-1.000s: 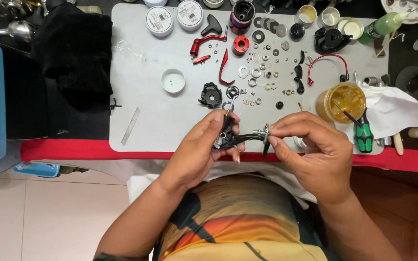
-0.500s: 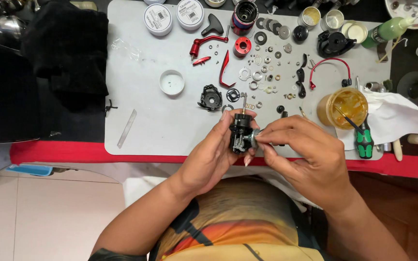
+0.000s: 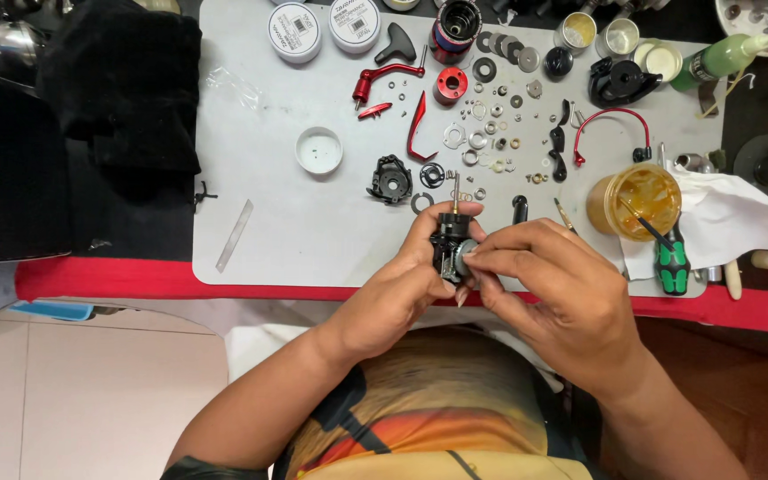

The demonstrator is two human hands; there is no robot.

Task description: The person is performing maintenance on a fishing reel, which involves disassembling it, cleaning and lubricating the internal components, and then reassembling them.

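Held upright now over the near edge of the grey tabletop (image 3: 313,231): a small black metal fishing-reel body with a brass-tipped shaft (image 3: 449,244), shaft pointing toward the far edge. A second ago lay sideways across both hands with a long thin shaft sticking out to the right; half a second ago already turned on end. Gripped by the left hand (image 3: 406,284), fingers curled and pinching the black body from the left side and from beneath. Pressed against its right flank by the right hand (image 3: 562,293), thumb and forefinger closed together on a small round silvery part (image 3: 466,258). Looks like a change from turning and inspecting to fitting or seating that silvery piece on the side of the body, though whether going on or coming off cannot be told.

Unmoved across all three pictures, the rest of the spread: a black gear housing (image 3: 390,178) just beyond the hands, a white shallow round cap (image 3: 319,149) toward the left, a red cylindrical knob (image 3: 451,85) and a curved red metal arm (image 3: 417,124) farther back, a scatter of small washers and rings (image 3: 491,133) in the middle. Near the right edge, an amber plastic jar with a brush in it (image 3: 637,197), a green-handled screwdriver (image 3: 671,262) on a white paper towel (image 3: 731,218).
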